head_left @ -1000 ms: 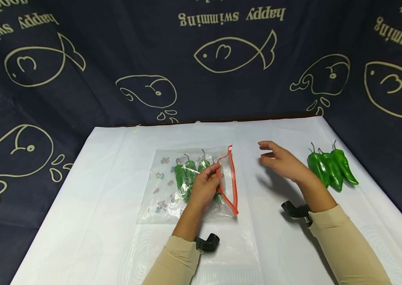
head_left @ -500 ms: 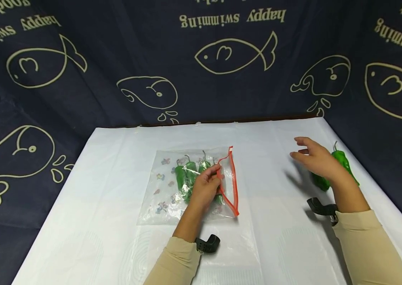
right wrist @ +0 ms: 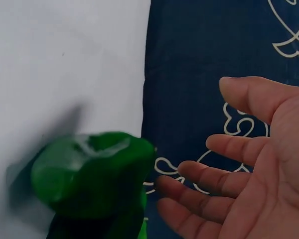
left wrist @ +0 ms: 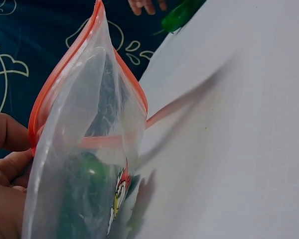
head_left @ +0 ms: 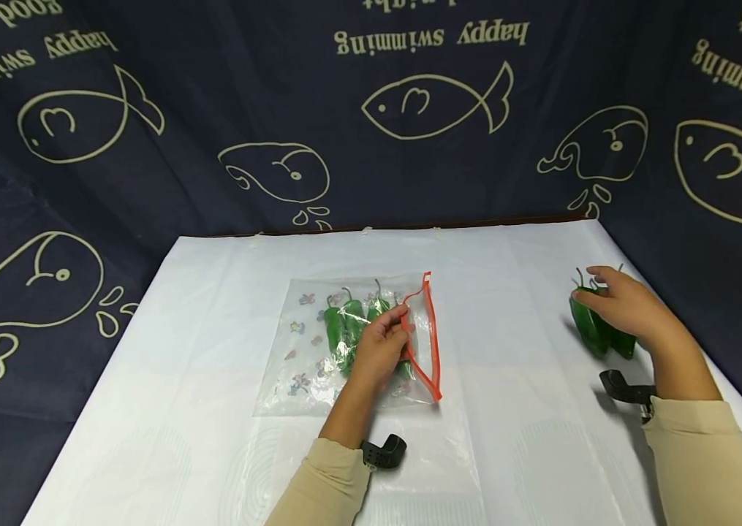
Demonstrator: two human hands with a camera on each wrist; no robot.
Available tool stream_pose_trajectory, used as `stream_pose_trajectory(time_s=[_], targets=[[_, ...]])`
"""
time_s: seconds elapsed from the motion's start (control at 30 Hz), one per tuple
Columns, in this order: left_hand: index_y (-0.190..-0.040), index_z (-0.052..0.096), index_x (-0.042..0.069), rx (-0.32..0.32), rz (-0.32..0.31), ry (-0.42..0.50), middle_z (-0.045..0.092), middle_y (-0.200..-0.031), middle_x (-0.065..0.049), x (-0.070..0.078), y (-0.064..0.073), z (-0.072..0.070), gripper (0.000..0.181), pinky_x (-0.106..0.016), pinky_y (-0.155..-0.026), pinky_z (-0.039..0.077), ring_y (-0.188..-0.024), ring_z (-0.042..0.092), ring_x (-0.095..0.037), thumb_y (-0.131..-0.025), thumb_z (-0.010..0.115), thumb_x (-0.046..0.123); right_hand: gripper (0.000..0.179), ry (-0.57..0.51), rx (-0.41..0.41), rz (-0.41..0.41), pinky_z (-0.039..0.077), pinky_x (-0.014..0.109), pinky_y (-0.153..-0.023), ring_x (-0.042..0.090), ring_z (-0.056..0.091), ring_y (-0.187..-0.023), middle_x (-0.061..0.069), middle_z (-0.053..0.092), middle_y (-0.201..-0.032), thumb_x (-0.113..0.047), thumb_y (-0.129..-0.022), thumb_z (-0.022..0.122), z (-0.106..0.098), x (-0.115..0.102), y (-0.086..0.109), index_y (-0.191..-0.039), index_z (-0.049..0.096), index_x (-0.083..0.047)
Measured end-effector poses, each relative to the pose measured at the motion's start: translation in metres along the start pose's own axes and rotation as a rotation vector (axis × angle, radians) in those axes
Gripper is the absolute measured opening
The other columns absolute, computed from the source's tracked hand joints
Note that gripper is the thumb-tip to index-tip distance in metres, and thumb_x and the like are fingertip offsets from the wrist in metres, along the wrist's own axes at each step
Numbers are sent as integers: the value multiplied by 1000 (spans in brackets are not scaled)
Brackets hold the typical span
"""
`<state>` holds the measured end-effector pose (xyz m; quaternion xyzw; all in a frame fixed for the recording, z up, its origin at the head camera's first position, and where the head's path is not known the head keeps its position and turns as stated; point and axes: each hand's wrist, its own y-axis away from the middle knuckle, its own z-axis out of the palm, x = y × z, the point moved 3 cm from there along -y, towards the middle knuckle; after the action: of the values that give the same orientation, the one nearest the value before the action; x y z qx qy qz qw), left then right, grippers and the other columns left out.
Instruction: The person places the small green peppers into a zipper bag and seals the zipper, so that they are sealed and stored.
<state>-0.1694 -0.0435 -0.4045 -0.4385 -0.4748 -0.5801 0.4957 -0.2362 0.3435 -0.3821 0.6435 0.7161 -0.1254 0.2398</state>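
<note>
So the step here, as I read it, is getting a grip on one of the loose green peppers (head_left: 585, 322) lying toward the right of the white surface (head_left: 167, 365). I'd go for the one on the left side of the bunch, since its outer flank has nothing against it, and close thumb and fingers across the thick part below the stem. The skin is glossy, so probably a bit slippery, and pinching just the stem might let it swing or snap. Try not to roll its neighbours away. The other side matters too: hold the rim of the clear zip bag (head_left: 284, 380) up without tugging, or the whole thing could slide or flop flat.

Hands-wise, the right hand (head_left: 630, 307) is at the loose peppers, thumb well apart from spread fingers, nothing in its grip. Whether a fingertip actually touches a pepper I can't say for sure, the right wrist view is pretty blurry around it. The left hand (head_left: 379, 349) has thumb and fingers pinched on the bag's red zip trim (head_left: 435, 336), and the mouth gapes toward the right. There are bagged green peppers (head_left: 334, 329) lying inside, behind the plastic
</note>
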Motion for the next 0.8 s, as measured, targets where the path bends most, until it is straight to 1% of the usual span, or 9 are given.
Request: stream_pose_trajectory(time_s=[0.2, 0.33, 0.47, 0.57, 0.8], targets=[[-135, 57, -5, -5, -1, 11, 59, -117, -34, -3, -3, -1, 47, -20, -56, 52, -67, 55, -10, -89, 51, -10, 71, 59, -15, -26, 32, 71, -96, 61, 35, -122, 47, 33, -137, -31, -101, 53, -1, 2, 3, -143, 26, 20], [-135, 57, -4, -9, -6, 3, 59, -117, -34, -3, -2, -1, 47, -21, -56, 52, -66, 55, -10, -89, 50, -10, 71, 78, -23, -15, 31, 72, -97, 61, 33, -123, 47, 34, -136, -31, -101, 54, 0, 4, 4, -143, 27, 19], [-135, 57, -4, -10, -6, -3, 59, -117, -33, -2, -2, -1, 47, -20, -56, 52, -65, 55, -9, -89, 50, -9, 74, 80, -31, 15, 32, 72, -96, 61, 34, -122, 47, 34, -135, -34, -101, 55, 2, 6, 4, -144, 25, 18], [-135, 57, -4, -11, -5, -2, 59, -117, -34, -2, -2, -1, 46, -20, -56, 52, -64, 55, -9, -89, 50, -9, 75, 77, -33, 20, 33, 72, -95, 61, 35, -121, 47, 34, -134, -33, -100, 57, 4, 6, 2, -145, 24, 17], [-135, 57, -5, -8, 2, 5, 60, -116, -34, -2, -2, -1, 46, -20, -55, 52, -66, 56, -10, -89, 50, -10, 73, 58, -29, -37, 39, 70, -91, 62, 40, -118, 48, 37, -132, -22, -95, 64, 10, 5, -1, -144, 27, 17]])
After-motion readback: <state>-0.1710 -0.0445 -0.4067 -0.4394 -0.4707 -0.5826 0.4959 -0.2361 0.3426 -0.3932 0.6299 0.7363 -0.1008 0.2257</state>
